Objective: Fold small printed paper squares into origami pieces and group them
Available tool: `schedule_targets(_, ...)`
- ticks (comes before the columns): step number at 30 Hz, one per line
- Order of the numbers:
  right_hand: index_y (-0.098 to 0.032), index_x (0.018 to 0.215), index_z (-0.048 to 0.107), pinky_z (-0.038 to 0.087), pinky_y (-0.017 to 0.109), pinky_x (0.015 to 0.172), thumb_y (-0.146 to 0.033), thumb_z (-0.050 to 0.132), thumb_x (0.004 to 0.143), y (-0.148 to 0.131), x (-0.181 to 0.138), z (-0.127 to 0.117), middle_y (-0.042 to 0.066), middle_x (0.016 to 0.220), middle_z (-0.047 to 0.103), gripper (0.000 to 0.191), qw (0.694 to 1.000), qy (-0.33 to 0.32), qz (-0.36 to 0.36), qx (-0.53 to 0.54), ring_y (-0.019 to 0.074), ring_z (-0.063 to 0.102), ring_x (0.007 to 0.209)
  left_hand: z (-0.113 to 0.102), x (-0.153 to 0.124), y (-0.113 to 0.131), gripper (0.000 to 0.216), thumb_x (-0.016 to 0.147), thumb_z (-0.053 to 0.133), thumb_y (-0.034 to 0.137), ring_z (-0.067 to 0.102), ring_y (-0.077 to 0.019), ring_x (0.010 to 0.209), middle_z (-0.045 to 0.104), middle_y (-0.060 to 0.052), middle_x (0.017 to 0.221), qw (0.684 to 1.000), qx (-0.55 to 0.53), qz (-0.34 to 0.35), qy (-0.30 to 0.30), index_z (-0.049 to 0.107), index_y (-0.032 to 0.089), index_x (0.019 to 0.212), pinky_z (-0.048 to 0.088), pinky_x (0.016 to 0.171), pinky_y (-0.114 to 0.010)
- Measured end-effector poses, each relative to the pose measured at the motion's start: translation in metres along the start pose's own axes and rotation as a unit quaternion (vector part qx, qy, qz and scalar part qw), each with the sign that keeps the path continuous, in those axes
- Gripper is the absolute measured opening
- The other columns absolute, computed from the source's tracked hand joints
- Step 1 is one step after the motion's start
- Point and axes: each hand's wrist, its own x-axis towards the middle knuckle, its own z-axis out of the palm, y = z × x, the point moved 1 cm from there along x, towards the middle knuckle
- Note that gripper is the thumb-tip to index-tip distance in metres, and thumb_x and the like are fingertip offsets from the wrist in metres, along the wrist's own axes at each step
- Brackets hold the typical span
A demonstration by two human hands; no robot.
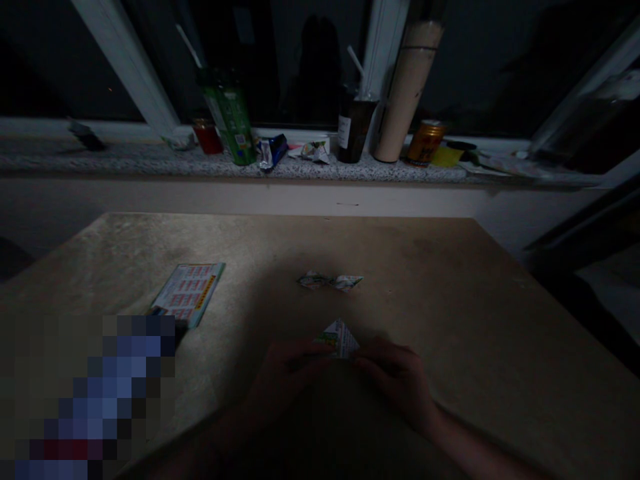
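Low over the near middle of the table, a printed piece of paper [341,339] folded into a triangle points its tip away from me. My left hand [295,367] pinches its left corner, the fingers closed on the paper. At the right corner, my right hand [395,370] grips it between thumb and fingers. Just beyond the hands lie two small folded paper pieces, a left one [313,280] and a right one [347,283], their inner tips close together. Shadow darkens both hands and hides their undersides.
A printed calendar card [189,293] lies on the wooden table [425,267] to the left, partly behind a pixelated area. Along the granite windowsill [300,169] stand a green container [233,123], a dark cup [354,130], a tall beige flask [407,90], a gold can [425,142] and a red jar [207,137].
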Motion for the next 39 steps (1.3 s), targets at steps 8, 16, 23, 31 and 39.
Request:
schedule_targets(8, -0.022, 0.097, 0.069, 0.05, 0.023, 0.048, -0.032, 0.059, 0.083, -0.001, -0.002, 0.001, 0.003, 0.07, 0.071, 0.02, 0.999, -0.021, -0.015, -0.033, 0.0146, 0.063, 0.053, -0.001, 0.0, 0.003, 0.014, 0.074, 0.063, 0.028, 0.067, -0.0199, 0.076, 0.073, 0.001, 0.079, 1.0, -0.006, -0.006, 0.013, 0.074, 0.023, 0.08, 0.05, 0.075, -0.028)
schedule_targets(16, -0.021, 0.117, 0.058, 0.055, 0.025, 0.06, -0.029, 0.055, 0.085, 0.002, -0.006, 0.002, 0.006, 0.092, 0.071, 0.033, 0.997, -0.068, 0.035, 0.008, 0.0162, 0.068, 0.071, -0.001, 0.001, 0.001, 0.022, 0.074, 0.063, 0.029, 0.066, -0.0209, 0.084, 0.073, -0.001, 0.093, 0.999, -0.033, -0.027, 0.034, 0.072, 0.023, 0.093, 0.05, 0.08, -0.03)
schedule_targets(23, -0.019, 0.117, 0.058, 0.053, 0.023, 0.054, -0.034, 0.053, 0.086, 0.002, -0.005, 0.004, 0.003, 0.074, 0.07, 0.035, 0.991, -0.098, 0.089, 0.03, 0.0138, 0.063, 0.059, 0.0, 0.002, 0.008, 0.034, 0.072, 0.064, 0.029, 0.067, -0.0202, 0.082, 0.072, -0.002, 0.097, 0.993, -0.082, -0.076, 0.029, 0.068, 0.02, 0.105, 0.051, 0.073, -0.027)
schedule_targets(31, -0.018, 0.116, 0.058, 0.05, 0.025, 0.059, -0.036, 0.063, 0.077, 0.003, 0.001, 0.007, 0.004, 0.077, 0.068, 0.043, 0.978, -0.116, 0.16, 0.063, 0.0159, 0.062, 0.065, 0.0, 0.005, 0.003, 0.029, 0.073, 0.065, 0.032, 0.067, -0.0195, 0.079, 0.074, -0.001, 0.088, 0.989, -0.117, -0.092, 0.016, 0.07, 0.018, 0.098, 0.05, 0.068, -0.024)
schedule_targets(39, -0.016, 0.075, 0.069, 0.041, 0.022, 0.057, -0.041, 0.056, 0.083, 0.007, 0.004, 0.009, 0.002, 0.065, 0.061, 0.029, 0.982, -0.162, 0.098, -0.026, 0.0135, 0.053, 0.062, 0.003, 0.005, 0.001, 0.026, 0.072, 0.062, 0.034, 0.065, -0.019, 0.073, 0.073, 0.0, 0.082, 0.995, -0.049, -0.084, 0.016, 0.072, 0.02, 0.092, 0.048, 0.063, -0.023)
